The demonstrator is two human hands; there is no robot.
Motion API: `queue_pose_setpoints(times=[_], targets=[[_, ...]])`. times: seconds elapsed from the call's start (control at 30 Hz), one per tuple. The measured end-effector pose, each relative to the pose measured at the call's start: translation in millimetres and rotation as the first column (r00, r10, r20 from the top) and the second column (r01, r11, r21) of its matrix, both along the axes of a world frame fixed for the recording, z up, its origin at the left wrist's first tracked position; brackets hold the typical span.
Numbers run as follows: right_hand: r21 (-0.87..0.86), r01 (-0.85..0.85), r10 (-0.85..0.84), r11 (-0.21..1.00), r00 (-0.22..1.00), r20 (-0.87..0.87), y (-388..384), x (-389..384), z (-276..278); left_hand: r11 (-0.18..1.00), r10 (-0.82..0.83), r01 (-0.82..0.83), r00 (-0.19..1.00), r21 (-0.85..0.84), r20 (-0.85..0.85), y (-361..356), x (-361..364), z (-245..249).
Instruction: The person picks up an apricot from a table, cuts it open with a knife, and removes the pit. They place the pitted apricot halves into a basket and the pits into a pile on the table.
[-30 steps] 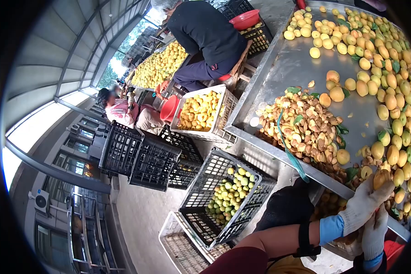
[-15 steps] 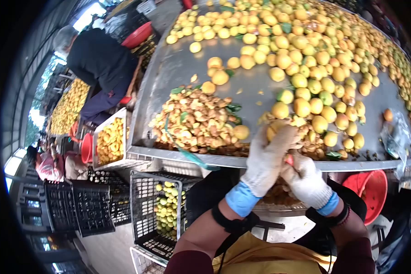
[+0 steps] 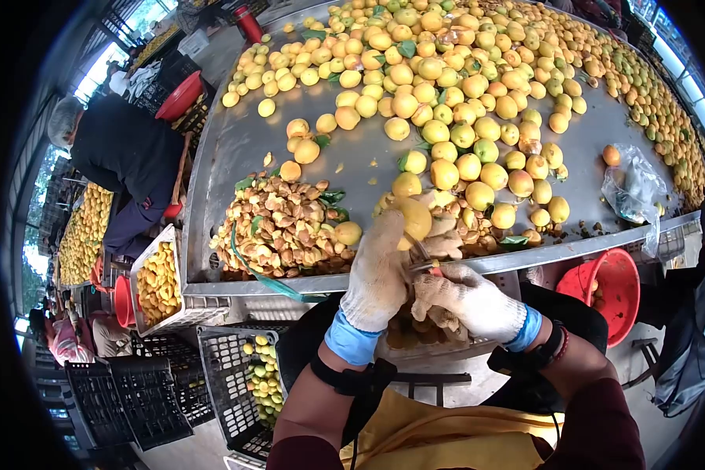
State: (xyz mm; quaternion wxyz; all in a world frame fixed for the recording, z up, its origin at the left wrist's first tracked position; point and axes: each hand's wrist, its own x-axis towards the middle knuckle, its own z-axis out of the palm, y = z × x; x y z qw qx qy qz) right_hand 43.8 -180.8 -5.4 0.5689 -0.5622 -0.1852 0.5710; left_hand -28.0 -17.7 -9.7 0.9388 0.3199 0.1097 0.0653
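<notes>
Both of my hands wear white knit gloves with blue cuffs and meet over the near edge of the metal table (image 3: 235, 168). In my left hand (image 3: 377, 274) a yellow apricot (image 3: 415, 219) is gripped between thumb and fingers. My right hand (image 3: 478, 304) is closed around a small tool (image 3: 424, 258) with a metal end and a reddish part, its tip close under the fruit. Most of the tool is hidden by the glove. Left of my hands lies a heap of brownish pits and scraps (image 3: 282, 227). Whole apricots (image 3: 468, 166) spread beyond my fingers.
A clear plastic bag (image 3: 633, 184) lies at the table's right. Below it stands a red tub (image 3: 617, 301). Black crates (image 3: 239, 384) and a white crate of orange fruit (image 3: 157, 290) are at the left, where another person (image 3: 129, 149) bends over. A green strip (image 3: 270, 283) hangs over the edge.
The view has swung, so the table sits further left and lower. The apricot in my left hand now shows more fully, and the tool's metal end has come into sight between my hands.
</notes>
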Motion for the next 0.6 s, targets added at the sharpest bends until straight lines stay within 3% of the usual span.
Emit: queue_pose_setpoints(times=[0.07,0.1,0.13,0.17,0.2,0.27,0.3,0.33,0.4,0.47,0.53,0.6], targets=[[0.038,-0.041,0.037,0.998,0.993,0.110,-9,8,7,0.994,0.107,-0.107,0.994,0.004,-0.013,8,5,-2],[0.075,-0.016,-0.003,0.997,0.970,0.241,-20,15,12,0.958,0.224,-0.210,0.973,0.194,-0.056,16,5,-9],[0.126,0.049,-0.079,0.991,0.967,0.244,-31,25,-6,0.877,0.346,-0.292,0.935,0.380,-0.079,22,4,-14],[0.118,0.234,-0.251,0.965,0.954,0.164,-28,25,5,0.829,0.438,-0.366,0.895,0.423,-0.085,19,8,-9],[0.093,0.419,-0.426,0.903,0.900,0.087,-25,28,19,0.832,0.434,-0.361,0.896,0.422,-0.090,13,7,-4],[0.036,0.342,-0.338,0.939,0.897,0.286,-23,41,28,0.666,0.402,-0.221,0.911,0.712,-0.093,-4,9,0],[0.008,0.345,-0.327,0.939,0.883,0.336,-18,39,33,0.585,0.353,-0.169,0.934,0.793,-0.061,-6,13,-11],[-0.003,0.318,-0.300,0.948,0.896,0.327,-12,39,34,0.594,0.338,-0.155,0.939,0.789,-0.070,-14,10,-17],[-0.075,0.292,-0.247,0.953,0.899,0.362,-4,41,27,0.163,0.270,-0.012,0.962,0.987,-0.033,-31,6,-1],[-0.044,0.292,-0.269,0.955,0.922,0.279,-2,48,16,0.145,0.256,-0.018,0.966,0.989,-0.020,-35,5,2],[-0.042,0.314,-0.303,0.949,0.938,0.167,-4,50,19,0.250,0.124,-0.026,0.992,0.968,-0.005,-21,2,2],[0.006,0.338,-0.337,0.941,0.935,0.108,-11,48,3,0.209,0.142,-0.046,0.990,0.977,0.016,-20,3,-2]])
